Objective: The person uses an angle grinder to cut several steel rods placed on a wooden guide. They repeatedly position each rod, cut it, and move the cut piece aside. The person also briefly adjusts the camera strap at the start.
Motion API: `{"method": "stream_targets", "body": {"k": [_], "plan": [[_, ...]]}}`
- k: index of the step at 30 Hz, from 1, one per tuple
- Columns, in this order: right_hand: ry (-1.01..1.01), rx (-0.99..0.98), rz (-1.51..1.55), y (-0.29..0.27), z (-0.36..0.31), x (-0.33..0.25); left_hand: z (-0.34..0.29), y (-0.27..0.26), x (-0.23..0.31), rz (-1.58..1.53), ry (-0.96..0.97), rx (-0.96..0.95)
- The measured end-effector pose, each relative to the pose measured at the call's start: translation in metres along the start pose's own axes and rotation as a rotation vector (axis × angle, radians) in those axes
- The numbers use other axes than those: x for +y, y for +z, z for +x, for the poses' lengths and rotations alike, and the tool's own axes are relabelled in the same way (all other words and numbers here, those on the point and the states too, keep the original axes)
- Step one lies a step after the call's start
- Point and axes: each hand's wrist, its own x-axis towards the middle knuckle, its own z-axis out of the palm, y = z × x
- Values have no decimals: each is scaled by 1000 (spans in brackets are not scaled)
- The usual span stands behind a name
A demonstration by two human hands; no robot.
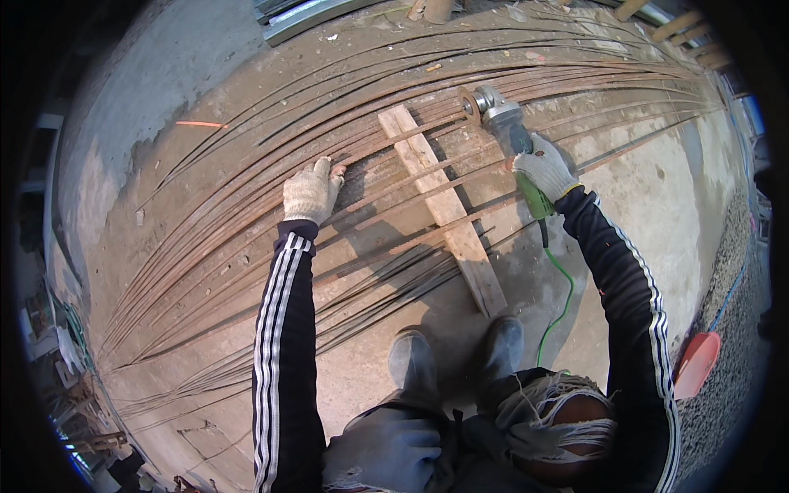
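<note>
Green-and-grey angle grinder [508, 127] gripped in our right hand [546, 168], right of a wooden plank [468, 251]; our left hand [311, 191], left of it, closed round a rusty rod [436, 126]

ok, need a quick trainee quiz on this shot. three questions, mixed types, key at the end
1. Multiple choice: how is the grinder held?
A) left hand only
B) right hand only
C) both hands
D) neither hand

2. True or false: several rods cross over the top of the plank.

3. Fill in the blank: the cord running from the grinder is ____ in colour.

Key:
1. B, the right hand
2. True
3. green
</note>
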Motion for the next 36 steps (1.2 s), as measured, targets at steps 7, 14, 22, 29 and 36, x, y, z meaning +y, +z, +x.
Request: {"method": "stream_targets", "body": {"k": [7,14,22,29,36], "plan": [[76,-89,1,-3,-7,-3,1,-3,-1,-39,-8,-55],[-18,34,41,4,-6,-4,2,12,-7,6,71,128],[154,54,109,-69,-140,9,-36,-2,1,-235,218,437],[-71,27,-476,-135,-263,101,-157,17,57,-388,501,352],[188,100,372,-116,-272,132,-168,43,65,-146,185,58]]}}
